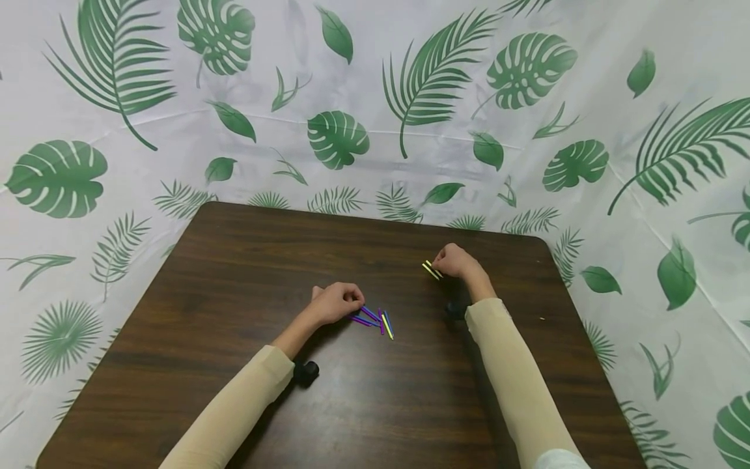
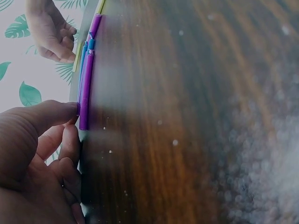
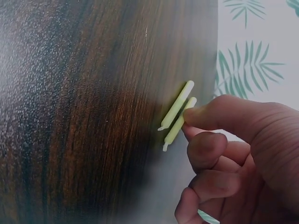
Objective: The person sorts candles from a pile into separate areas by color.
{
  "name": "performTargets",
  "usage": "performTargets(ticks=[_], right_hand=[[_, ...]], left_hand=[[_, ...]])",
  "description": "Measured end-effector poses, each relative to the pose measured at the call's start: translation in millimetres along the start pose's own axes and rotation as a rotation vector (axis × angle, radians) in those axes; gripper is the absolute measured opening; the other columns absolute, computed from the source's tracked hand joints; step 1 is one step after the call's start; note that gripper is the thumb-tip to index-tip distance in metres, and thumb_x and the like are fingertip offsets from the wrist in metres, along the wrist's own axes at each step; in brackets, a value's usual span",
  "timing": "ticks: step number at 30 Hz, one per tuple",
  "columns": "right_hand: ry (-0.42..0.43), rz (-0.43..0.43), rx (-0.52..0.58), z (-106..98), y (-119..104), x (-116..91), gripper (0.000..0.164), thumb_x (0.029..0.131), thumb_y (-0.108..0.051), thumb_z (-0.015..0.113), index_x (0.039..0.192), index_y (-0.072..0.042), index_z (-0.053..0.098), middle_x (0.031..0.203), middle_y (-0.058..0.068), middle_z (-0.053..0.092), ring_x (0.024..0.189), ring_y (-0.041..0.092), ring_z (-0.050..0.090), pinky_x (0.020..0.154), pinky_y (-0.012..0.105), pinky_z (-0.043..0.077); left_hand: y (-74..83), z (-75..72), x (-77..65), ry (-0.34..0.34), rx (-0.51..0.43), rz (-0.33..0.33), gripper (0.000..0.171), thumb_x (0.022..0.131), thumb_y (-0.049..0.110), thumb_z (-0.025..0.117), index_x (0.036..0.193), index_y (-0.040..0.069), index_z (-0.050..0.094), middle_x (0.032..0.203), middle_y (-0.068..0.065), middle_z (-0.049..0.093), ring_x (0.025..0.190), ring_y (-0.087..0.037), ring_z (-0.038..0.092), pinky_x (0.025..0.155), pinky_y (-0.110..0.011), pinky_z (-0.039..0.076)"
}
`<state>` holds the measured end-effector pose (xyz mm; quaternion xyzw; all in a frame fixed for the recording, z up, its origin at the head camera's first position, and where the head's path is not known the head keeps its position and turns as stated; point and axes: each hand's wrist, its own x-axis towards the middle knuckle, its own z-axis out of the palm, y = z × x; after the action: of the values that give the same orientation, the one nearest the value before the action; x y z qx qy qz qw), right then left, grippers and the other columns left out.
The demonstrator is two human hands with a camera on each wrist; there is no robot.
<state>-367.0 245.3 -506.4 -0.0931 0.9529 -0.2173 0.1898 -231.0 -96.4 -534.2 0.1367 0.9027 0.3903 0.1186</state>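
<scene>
My left hand (image 1: 336, 303) is at a small pile of thin candles, its thumb and forefinger pinching the end of one candle. A purple candle (image 2: 86, 93) lies just beside those fingertips, with a blue candle (image 2: 82, 70) behind it. In the same pile, a yellow candle (image 1: 387, 327) lies at the right. Farther back on the table, my right hand (image 1: 456, 262) pinches a yellow candle (image 3: 175, 130) between thumb and forefinger. A second yellow candle (image 3: 176, 106) lies nearly parallel, a small gap away. Both show short pale wicks.
The dark wood-grain table (image 1: 375, 404) has rounded back corners. Behind it hangs a white leaf-print cloth (image 1: 269, 150). A black wrist device (image 1: 306, 373) sits under the left forearm, and another dark device (image 1: 456, 311) is beside the right wrist.
</scene>
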Motion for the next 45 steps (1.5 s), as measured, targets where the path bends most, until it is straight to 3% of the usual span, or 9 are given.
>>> performTargets(ticks=[9, 29, 42, 45], right_hand=[[-0.005, 0.035, 0.016, -0.9, -4.2, -3.0, 0.026, 0.105, -0.019, 0.062, 0.100, 0.001, 0.077, 0.088, 0.008, 0.068, 0.079, 0.022, 0.059, 0.073, 0.036, 0.050], [0.019, 0.038, 0.060, 3.6, 0.6, -5.1, 0.028, 0.106, -0.021, 0.060, 0.097, -0.001, 0.077, 0.085, 0.006, 0.067, 0.073, 0.019, 0.054, 0.068, 0.034, 0.046], [0.014, 0.023, 0.097, 5.1, 3.3, -7.2, 0.032, 0.106, -0.020, 0.058, 0.111, 0.005, 0.077, 0.094, 0.012, 0.071, 0.080, 0.022, 0.059, 0.071, 0.032, 0.048], [0.046, 0.031, 0.107, 6.3, 3.6, -7.5, 0.032, 0.108, -0.022, 0.057, 0.113, 0.003, 0.076, 0.097, 0.013, 0.071, 0.082, 0.023, 0.060, 0.073, 0.034, 0.049]], left_hand=[[-0.2, -0.5, 0.3, -0.004, -0.003, -0.002, 0.011, 0.104, 0.028, 0.071, 0.101, 0.021, 0.079, 0.077, 0.005, 0.068, 0.073, -0.011, 0.056, 0.088, -0.045, 0.025], [1.3, -1.1, -0.1, -0.010, -0.005, 0.002, 0.012, 0.105, 0.028, 0.070, 0.103, 0.020, 0.079, 0.078, 0.004, 0.068, 0.072, -0.012, 0.055, 0.087, -0.044, 0.024], [-1.2, -1.3, 1.5, -0.010, -0.009, 0.007, 0.013, 0.105, 0.028, 0.070, 0.102, 0.020, 0.079, 0.078, 0.005, 0.068, 0.071, -0.012, 0.055, 0.086, -0.044, 0.024], [-1.6, -1.1, 1.8, -0.010, -0.006, 0.008, 0.013, 0.105, 0.028, 0.070, 0.102, 0.020, 0.080, 0.077, 0.005, 0.067, 0.071, -0.012, 0.055, 0.086, -0.044, 0.024]])
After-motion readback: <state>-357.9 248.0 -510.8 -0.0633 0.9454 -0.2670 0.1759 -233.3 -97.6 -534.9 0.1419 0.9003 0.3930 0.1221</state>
